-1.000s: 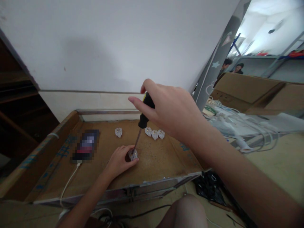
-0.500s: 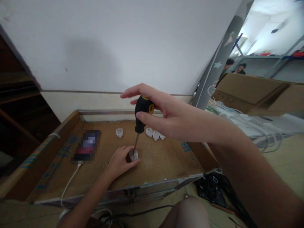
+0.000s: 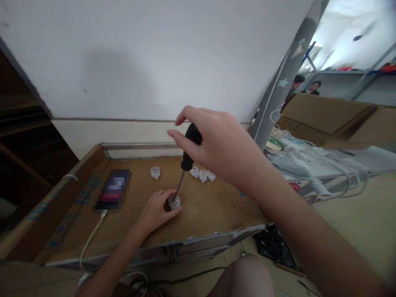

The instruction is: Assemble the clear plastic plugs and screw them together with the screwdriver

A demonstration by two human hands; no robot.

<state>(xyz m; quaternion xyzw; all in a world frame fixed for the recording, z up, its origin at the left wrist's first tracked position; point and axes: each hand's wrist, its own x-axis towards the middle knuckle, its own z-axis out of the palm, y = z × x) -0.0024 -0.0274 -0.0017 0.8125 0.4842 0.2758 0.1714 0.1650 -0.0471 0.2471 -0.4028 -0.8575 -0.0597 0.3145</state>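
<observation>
My left hand rests on the cardboard surface, its thumb and fingers closed around a small clear plastic piece with metal parts, like a plug body. Above it, my right hand holds the black handle of a screwdriver between palm and fingers, with the index finger and thumb tips off the handle. The tilted shaft runs down to the clear piece, its tip meeting it near my left fingers. One similar clear piece lies farther back, and several more sit in a cluster behind my right wrist.
A phone with a white charging cable lies at the left of the cardboard-lined tray. White cords and an open cardboard box stand at right. Two people are in the far background. A white wall rises behind.
My right hand has turned about the screwdriver, and the handle has swung to the right, so the shaft leans more. The left hand and clear piece stay in place.
</observation>
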